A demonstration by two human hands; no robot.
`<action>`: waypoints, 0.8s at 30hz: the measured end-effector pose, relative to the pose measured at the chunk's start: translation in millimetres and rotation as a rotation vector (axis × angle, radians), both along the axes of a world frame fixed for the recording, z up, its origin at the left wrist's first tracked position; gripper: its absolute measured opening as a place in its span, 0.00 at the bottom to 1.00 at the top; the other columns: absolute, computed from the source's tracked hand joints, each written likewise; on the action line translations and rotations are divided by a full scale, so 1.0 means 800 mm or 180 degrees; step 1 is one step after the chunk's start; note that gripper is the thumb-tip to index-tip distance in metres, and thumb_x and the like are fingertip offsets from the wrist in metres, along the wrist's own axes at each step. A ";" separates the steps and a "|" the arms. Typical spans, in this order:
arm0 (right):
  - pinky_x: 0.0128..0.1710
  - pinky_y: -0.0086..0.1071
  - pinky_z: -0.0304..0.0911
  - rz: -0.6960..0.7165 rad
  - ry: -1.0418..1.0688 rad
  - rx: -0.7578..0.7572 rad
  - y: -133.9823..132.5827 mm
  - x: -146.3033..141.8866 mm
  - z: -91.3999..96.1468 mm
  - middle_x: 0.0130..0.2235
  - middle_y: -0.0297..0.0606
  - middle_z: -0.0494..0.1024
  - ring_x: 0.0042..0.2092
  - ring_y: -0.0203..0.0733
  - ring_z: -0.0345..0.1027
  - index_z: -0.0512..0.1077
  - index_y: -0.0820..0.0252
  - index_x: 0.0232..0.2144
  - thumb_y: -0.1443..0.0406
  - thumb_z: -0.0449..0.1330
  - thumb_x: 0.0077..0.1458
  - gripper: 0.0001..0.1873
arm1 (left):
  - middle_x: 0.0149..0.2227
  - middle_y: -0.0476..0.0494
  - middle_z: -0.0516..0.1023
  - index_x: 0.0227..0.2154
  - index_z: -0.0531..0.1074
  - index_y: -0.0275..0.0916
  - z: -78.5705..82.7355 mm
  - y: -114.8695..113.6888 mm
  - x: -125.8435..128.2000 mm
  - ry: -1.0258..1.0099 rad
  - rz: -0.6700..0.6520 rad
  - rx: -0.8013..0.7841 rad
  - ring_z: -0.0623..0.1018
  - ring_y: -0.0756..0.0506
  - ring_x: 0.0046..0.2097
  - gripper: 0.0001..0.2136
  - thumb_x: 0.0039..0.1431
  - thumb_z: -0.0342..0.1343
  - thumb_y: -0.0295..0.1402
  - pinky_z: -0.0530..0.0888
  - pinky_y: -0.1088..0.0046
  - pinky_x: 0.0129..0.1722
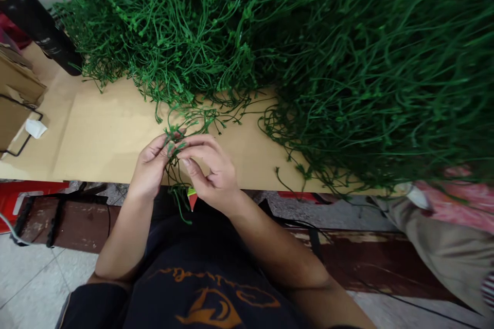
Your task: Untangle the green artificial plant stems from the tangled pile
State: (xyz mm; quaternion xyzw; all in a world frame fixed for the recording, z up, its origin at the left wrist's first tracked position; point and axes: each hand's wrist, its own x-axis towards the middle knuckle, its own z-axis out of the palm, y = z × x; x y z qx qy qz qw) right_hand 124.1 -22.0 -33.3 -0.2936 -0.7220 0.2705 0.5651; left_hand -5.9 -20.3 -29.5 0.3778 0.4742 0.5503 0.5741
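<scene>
Near the front edge of the cardboard-covered table [104,133], my left hand [150,162] pinches a small bunch of green artificial plant stems [181,198], whose ends dangle below the fingers. Close against it from the right, my right hand [212,169] has its thumb and fingers bent together at the same stems; exactly what its fingertips grip is partly hidden. Just beyond both hands, several loose stems trail out from a large heap of green plastic stems [200,36] that covers the back and right of the table.
A black bottle [42,20] stands at the back left. Beside it are a cardboard box [17,82] and a white scrap [35,128]. Below the table runs a brown wooden bench [77,221]. Another person's trouser leg [440,231] is at the right.
</scene>
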 end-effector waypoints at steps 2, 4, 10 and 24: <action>0.43 0.40 0.66 -0.0103 -0.0057 0.0062 0.000 0.006 0.002 0.38 0.40 0.72 0.43 0.40 0.67 0.68 0.57 0.34 0.72 0.52 0.54 0.08 | 0.39 0.45 0.79 0.33 0.76 0.39 0.000 0.001 -0.002 0.0053 0.0040 0.0014 0.76 0.46 0.44 0.13 0.45 0.63 0.39 0.72 0.70 0.45; 0.43 0.40 0.64 -0.0293 -0.0074 0.0176 0.002 0.010 0.005 0.38 0.40 0.72 0.42 0.40 0.67 0.68 0.57 0.35 0.73 0.52 0.53 0.09 | 0.37 0.45 0.80 0.33 0.77 0.39 -0.001 0.002 -0.004 0.0135 0.0078 0.0040 0.77 0.47 0.40 0.13 0.45 0.63 0.39 0.73 0.72 0.41; 0.46 0.43 0.59 -0.0624 -0.0544 0.0387 0.016 0.009 0.000 0.40 0.41 0.70 0.44 0.43 0.63 0.68 0.56 0.37 0.70 0.54 0.53 0.08 | 0.22 0.51 0.75 0.26 0.77 0.37 0.000 0.006 -0.005 0.0278 -0.0051 0.0182 0.73 0.53 0.27 0.11 0.44 0.64 0.39 0.70 0.78 0.32; 0.34 0.35 0.60 -0.0687 -0.0437 -0.0047 0.026 0.016 -0.004 0.30 0.37 0.67 0.35 0.39 0.61 0.64 0.58 0.28 0.68 0.51 0.56 0.05 | 0.43 0.43 0.77 0.39 0.76 0.39 -0.003 0.002 -0.010 0.0926 -0.0249 0.0367 0.74 0.47 0.45 0.15 0.45 0.63 0.33 0.68 0.71 0.48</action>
